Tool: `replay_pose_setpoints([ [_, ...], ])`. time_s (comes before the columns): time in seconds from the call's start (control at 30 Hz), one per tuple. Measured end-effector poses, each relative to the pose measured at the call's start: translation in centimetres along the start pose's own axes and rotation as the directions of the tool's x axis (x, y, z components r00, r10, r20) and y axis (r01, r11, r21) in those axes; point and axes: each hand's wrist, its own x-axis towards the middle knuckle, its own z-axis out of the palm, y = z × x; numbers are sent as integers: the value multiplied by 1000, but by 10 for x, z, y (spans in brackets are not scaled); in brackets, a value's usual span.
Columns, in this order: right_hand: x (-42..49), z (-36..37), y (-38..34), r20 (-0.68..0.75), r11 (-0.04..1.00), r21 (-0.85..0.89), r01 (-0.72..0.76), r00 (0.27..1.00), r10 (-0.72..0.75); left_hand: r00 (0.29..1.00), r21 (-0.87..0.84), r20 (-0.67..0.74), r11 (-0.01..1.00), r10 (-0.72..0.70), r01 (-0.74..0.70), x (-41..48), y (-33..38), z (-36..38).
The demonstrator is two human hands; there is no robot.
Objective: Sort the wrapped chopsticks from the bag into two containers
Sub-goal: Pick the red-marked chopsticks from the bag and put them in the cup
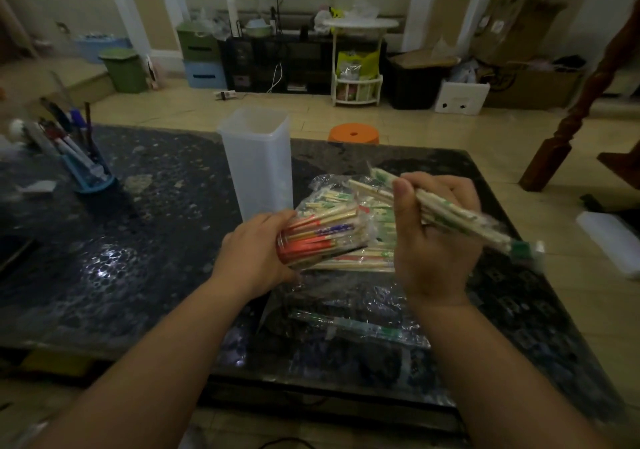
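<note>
My left hand (254, 253) grips a bundle of red-wrapped chopsticks (320, 237) just above the dark table. My right hand (434, 232) holds several green-wrapped chopsticks (467, 222) that slant down to the right. Between and behind my hands lies a clear plastic bag (341, 190) with more wrapped chopsticks in it. A tall translucent container (258, 161) stands upright behind the bag, and nothing shows inside it. Another green-wrapped pair (360, 327) lies on crinkled plastic near the table's front edge.
A blue holder with pens (85, 168) stands at the table's left. An orange stool (353, 133) sits beyond the far edge. A white oblong container (611, 241) lies on the floor at the right, next to a wooden post (571, 123). Shelves and boxes line the far wall.
</note>
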Motion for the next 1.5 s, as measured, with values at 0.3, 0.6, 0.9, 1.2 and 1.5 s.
replay_pose_setpoints([
  [0.3,2,0,-10,97,907,250,-338,941,324,1000,-16,-3,1000,17,-17,0,1,2],
  [0.6,-9,10,1,379,735,216,-643,749,544,997,-83,28,994,72,-69,0,1,5],
  [0.9,-11,10,6,652,465,121,-877,423,629,993,-70,34,992,110,-107,-2,2,4],
  [1.2,-11,15,5,474,444,224,-867,495,728,994,-54,22,993,110,-109,-2,3,5],
  [1.5,-12,11,11,256,564,357,-745,658,708,995,-65,12,993,98,-97,0,0,4],
])
